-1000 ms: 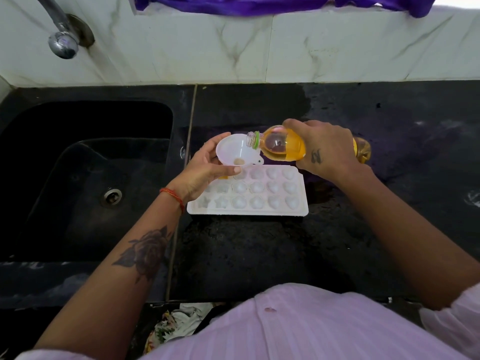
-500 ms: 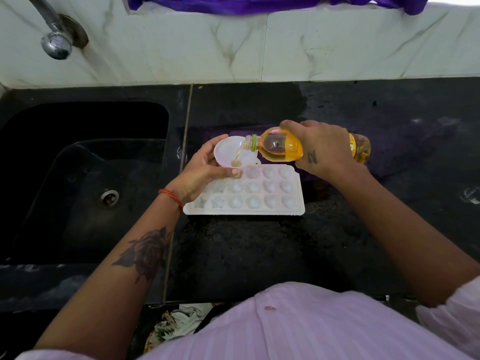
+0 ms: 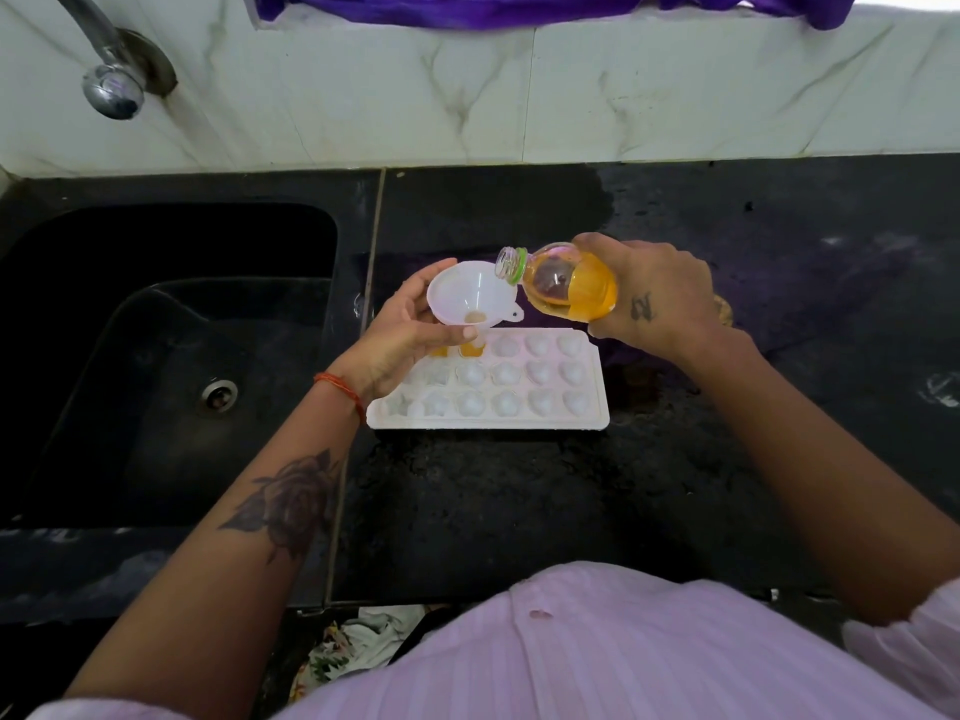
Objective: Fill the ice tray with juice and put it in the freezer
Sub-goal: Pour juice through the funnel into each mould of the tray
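Juice fills two cavities at the far left of the white ice tray (image 3: 488, 407), which lies flat on the black counter (image 3: 519, 501) just right of the sink (image 3: 171, 366). Three rows of six cavities can be made out, eighteen in all, though some on the left are partly covered by the left hand (image 3: 402, 332); the other visible cavities look white and unfilled. One white funnel (image 3: 470, 296) is held above the tray's far left corner, its spout over the second filled cavity, and a little amber liquid is seen pooled in its throat. The funnel is gripped by the left hand, with the fingers curled round its bowl from the left and the thumb pressed against the near side. One clear plastic bottle (image 3: 563, 283) of orange juice is held nearly on its side by the right hand (image 3: 657, 296), its fingers wrapped over the body. The bottle's open mouth, ringed by a green collar, is set at the funnel's right rim. No stream between the mouth and the funnel can be made out. One metal tap (image 3: 111, 80) is mounted on the marble wall above the sink, and one drain (image 3: 218, 394) is seen in the basin. A purple cloth (image 3: 519, 7) hangs at the top edge.
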Motion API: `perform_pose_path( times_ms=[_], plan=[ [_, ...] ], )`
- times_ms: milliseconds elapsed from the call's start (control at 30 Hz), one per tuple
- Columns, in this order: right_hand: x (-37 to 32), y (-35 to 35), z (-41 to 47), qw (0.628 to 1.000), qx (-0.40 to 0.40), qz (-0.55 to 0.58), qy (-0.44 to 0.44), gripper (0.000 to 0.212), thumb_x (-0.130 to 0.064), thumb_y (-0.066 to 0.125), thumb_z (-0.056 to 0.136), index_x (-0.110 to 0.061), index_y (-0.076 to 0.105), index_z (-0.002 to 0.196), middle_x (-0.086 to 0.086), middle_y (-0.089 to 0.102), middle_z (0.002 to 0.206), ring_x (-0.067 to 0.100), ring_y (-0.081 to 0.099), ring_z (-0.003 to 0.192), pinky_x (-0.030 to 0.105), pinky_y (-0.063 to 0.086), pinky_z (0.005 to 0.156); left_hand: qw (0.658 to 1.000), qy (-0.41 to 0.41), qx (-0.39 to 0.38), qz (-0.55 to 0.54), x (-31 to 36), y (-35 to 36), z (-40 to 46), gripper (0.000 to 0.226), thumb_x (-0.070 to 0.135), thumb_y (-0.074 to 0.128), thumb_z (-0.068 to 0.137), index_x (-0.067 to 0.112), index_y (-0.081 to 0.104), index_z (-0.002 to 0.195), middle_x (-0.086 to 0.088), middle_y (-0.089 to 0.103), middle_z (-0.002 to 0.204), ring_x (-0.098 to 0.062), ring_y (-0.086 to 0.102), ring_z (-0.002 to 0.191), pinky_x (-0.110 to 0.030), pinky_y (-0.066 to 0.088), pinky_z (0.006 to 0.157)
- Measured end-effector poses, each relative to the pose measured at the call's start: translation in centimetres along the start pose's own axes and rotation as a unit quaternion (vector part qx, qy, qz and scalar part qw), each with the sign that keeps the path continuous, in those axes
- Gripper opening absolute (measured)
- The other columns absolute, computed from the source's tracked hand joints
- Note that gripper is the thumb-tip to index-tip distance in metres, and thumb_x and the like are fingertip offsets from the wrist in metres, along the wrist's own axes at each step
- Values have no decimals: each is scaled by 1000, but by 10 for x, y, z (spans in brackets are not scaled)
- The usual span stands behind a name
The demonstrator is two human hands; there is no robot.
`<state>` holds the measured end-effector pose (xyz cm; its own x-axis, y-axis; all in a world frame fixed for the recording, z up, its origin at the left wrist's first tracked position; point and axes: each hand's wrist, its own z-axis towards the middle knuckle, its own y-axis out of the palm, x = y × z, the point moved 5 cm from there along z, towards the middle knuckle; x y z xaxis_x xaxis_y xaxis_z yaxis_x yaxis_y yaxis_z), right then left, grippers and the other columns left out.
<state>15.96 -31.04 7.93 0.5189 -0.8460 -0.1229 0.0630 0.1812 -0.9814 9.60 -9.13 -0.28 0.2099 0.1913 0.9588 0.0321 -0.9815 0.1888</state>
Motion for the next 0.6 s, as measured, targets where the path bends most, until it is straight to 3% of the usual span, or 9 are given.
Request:
perform_pose_path(
  times_ms=[233,433,600],
  plan=[
    [9,-6,-8,1000,14,-13,-3,74,-31,78,69,-31,41,133,8,64,114,35,59,100,34,31,68,1000,-4,-7,14,-3,15,7,81,-6,74,68,23,42,137,-2,52,127,-24,54,117,-39,56,86],
    [16,-2,-10,998,11,-61,-6,69,-28,75,73,-31,41,133,9,64,110,34,60,97,32,33,66,1000,-10,-17,7,-6,25,9,89,3,78,58,22,42,137,-3,53,126,-21,58,112,-29,56,78],
    [18,1,-9,997,13,-76,-10,66,-27,74,75,-32,41,132,7,65,109,33,61,96,31,35,63,1000,-12,-22,11,-7,29,10,87,3,78,56,24,44,135,1,57,120,-10,67,96,-24,55,71]
  ],
)
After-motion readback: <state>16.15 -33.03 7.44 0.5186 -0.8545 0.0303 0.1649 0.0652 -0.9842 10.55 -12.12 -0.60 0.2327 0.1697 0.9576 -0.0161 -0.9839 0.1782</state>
